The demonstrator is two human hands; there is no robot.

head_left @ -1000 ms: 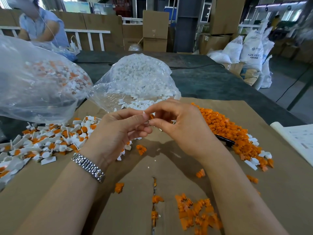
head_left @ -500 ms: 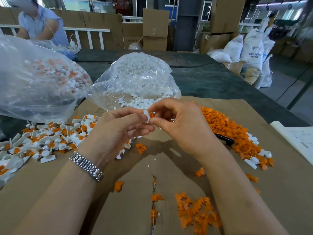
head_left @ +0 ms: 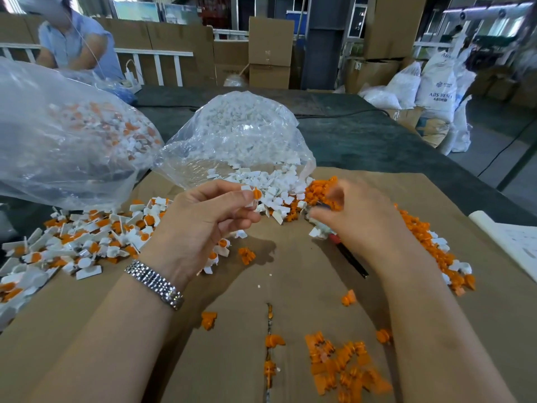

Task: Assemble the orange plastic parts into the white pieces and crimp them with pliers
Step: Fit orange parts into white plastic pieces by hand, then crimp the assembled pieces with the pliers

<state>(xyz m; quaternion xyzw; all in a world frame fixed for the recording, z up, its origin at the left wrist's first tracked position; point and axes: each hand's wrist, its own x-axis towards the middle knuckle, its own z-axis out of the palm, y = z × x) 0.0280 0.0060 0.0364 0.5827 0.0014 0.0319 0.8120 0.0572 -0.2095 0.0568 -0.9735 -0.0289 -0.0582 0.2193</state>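
**A:** Grip status?

**B:** Left hand (head_left: 203, 219) pinches a white piece with an orange insert (head_left: 253, 195) between thumb and forefinger; the other fingers curl under. The orange disc sits at the fingertips and faces up and away from the person.

**A:** Right?

**B:** Right hand (head_left: 354, 222) is blurred. It's down by the pliers (head_left: 350, 258), whose dark handle runs from under the palm toward the person and to their right. Can't tell whether its fingers are closed on the tool or on loose parts.

**A:** Geometry for the crimp?

**B:** The held piece sits up and left of the right hand, near but apart. The gap between them lies over the spill of white pieces (head_left: 279, 196). The piece's long axis can't be read; fingers cover most of it. The right hand is nearer the pliers, so my call is that the tool comes across to the piece.

**A:** Stock?

**B:** Orange parts pile (head_left: 421, 234) is under and beyond the right hand. Assembled pieces (head_left: 87, 242) lie left of the left hand, on the cardboard sheet (head_left: 290, 286). The bag of white pieces (head_left: 232, 135) is straight ahead.

**A:** Risk?

**B:** A shallow pinch could let the piece twist.
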